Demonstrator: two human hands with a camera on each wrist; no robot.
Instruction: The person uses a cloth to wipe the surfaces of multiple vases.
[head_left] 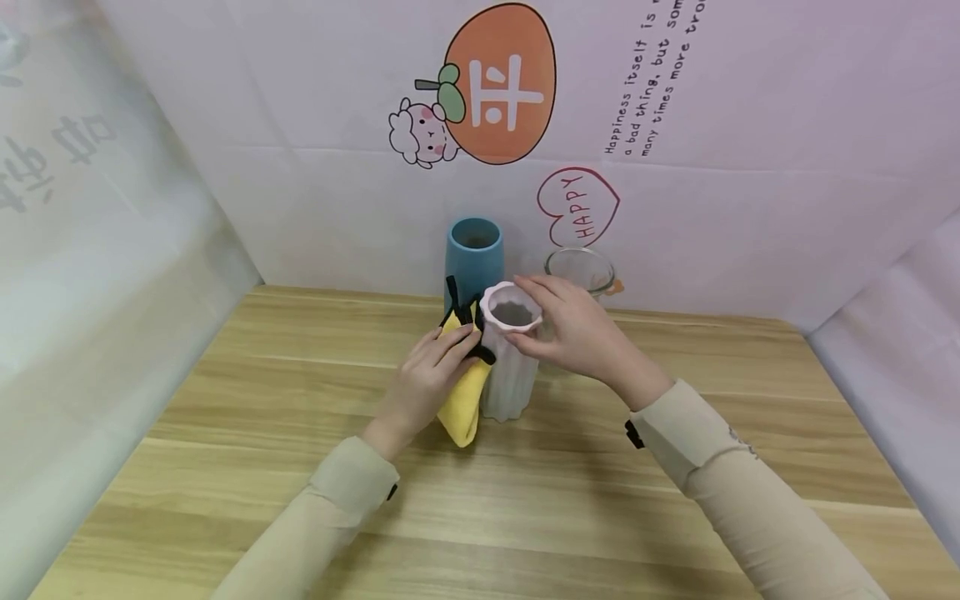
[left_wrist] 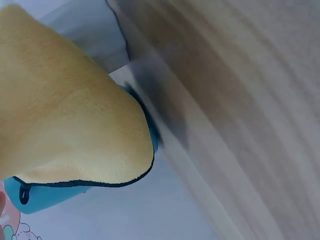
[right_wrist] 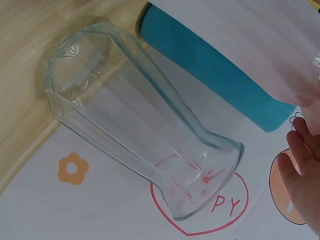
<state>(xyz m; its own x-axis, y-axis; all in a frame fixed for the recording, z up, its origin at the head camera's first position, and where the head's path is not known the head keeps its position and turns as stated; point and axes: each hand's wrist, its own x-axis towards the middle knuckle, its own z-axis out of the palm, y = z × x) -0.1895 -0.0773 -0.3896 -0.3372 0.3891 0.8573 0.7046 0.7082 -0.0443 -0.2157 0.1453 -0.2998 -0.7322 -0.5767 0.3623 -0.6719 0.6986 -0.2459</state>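
A fluted white vase [head_left: 510,387] stands upright on the wooden table, its wavy rim facing up. My right hand [head_left: 576,332] grips it near the rim, thumb on the near side and fingers on the far side. In my left hand [head_left: 426,377] is a yellow cloth [head_left: 463,408] with black edging, held against the vase's left side. The cloth [left_wrist: 75,110] hangs folded and fills much of the left wrist view. At the right wrist view's edge, fingers [right_wrist: 302,165] show beside the white vase [right_wrist: 265,40].
Behind the cloth stands a tall blue vase [head_left: 476,271]. A clear glass vase [right_wrist: 135,115] with a flared rim stands to the right, partly behind my right hand in the head view. A printed white backdrop [head_left: 337,225] rises at the table's [head_left: 285,400] back edge.
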